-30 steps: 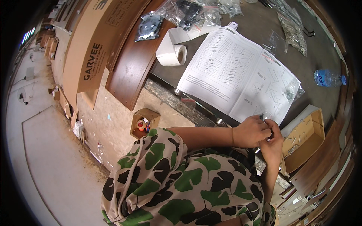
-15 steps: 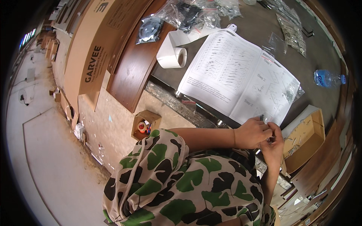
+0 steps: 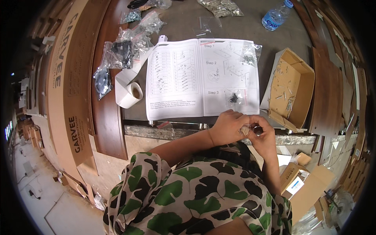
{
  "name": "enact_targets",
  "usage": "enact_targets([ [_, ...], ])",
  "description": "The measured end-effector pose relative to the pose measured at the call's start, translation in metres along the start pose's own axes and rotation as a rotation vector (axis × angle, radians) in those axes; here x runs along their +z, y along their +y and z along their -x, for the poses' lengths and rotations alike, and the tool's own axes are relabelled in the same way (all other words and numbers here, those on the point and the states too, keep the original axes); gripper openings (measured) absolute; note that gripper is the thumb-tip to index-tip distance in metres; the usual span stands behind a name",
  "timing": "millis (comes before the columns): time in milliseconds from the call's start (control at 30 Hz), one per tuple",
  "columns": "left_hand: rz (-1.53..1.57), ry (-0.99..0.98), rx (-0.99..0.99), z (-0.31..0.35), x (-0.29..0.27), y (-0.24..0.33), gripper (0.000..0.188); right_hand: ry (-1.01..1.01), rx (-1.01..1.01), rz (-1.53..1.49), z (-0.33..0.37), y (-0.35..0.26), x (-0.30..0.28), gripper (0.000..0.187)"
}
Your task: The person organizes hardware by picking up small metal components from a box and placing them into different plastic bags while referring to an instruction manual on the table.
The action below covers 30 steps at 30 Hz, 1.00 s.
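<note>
My left hand (image 3: pixel 230 127) and my right hand (image 3: pixel 263 135) meet just in front of the table's near edge. Fingers of both are closed around a small crumpled clear plastic bag (image 3: pixel 245 130); what it contains is too hidden to make out. Beyond them an open instruction booklet (image 3: pixel 176 105) lies flat, with printed parts on its left page and drawings on its right. On the right page rest a small clear bag of black hardware (image 3: pixel 234 97) and another bag of small greenish-grey parts (image 3: pixel 249 58).
A cardboard tray (image 3: pixel 304 84) of loose screws stands to the right, below a water bottle (image 3: pixel 274 19). Leftward are a white label roll (image 3: pixel 127 96), several hardware bags (image 3: pixel 124 53), a brown board (image 3: pixel 110 125) and a long carton (image 3: pixel 78 51). Another bag (image 3: pixel 221 7) lies far back.
The view has turned to the right, so the booklet appears straighter and the tray shows more fully. My hands stay together at the table edge, and the bag between them shows more clearly.
</note>
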<state>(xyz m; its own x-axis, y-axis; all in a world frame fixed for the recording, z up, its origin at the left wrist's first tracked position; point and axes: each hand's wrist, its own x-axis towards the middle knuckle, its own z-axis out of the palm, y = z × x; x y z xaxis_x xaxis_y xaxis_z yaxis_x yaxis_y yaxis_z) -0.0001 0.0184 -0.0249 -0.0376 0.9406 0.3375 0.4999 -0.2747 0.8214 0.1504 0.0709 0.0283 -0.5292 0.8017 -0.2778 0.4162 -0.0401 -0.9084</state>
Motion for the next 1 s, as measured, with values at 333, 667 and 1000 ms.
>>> enact_targets([
  [333,0.081,-0.198,-0.010,0.016,0.006,0.018,0.034,0.165,-0.080,0.147,0.029,0.007,0.010,0.031],
  [667,-0.002,-0.127,-0.112,0.020,-0.003,-0.007,0.030,0.141,-0.073,0.163,0.021,0.009,0.010,0.035],
  [1000,-0.106,0.050,-0.274,0.001,-0.023,-0.053,0.034,0.074,-0.024,0.077,0.015,0.018,0.001,0.024],
])
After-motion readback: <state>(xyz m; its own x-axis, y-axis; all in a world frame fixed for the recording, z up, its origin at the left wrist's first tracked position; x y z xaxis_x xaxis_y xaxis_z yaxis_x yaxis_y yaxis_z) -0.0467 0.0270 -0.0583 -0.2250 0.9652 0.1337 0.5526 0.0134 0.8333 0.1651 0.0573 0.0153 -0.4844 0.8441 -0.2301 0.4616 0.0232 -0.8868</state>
